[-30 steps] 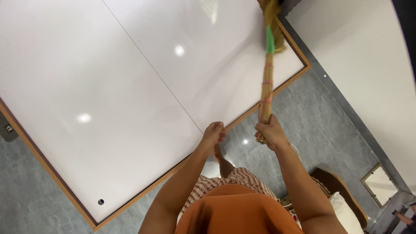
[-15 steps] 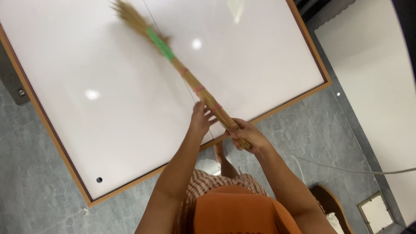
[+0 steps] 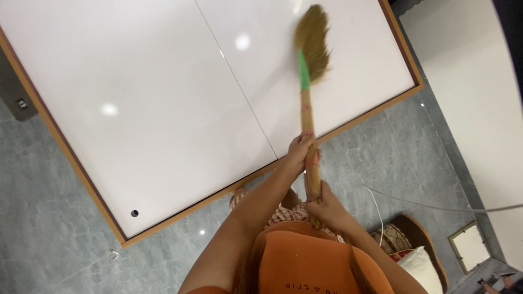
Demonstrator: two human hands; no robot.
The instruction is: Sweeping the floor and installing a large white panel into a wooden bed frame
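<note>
Both hands grip the broom (image 3: 311, 92): left hand (image 3: 300, 154) fingers wrapped round the mid-handle, right hand (image 3: 321, 204) fingers clenched at its lower end. Bristles rest against the white panel (image 3: 163, 98) with wooden frame.

My left hand (image 3: 301, 155) is fisted farther out, arm extended; my right hand (image 3: 322, 204) is clenched nearer my chest.

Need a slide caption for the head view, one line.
Left hand and right hand grip a grass broom, bristles against a white wood-framed panel.
</note>
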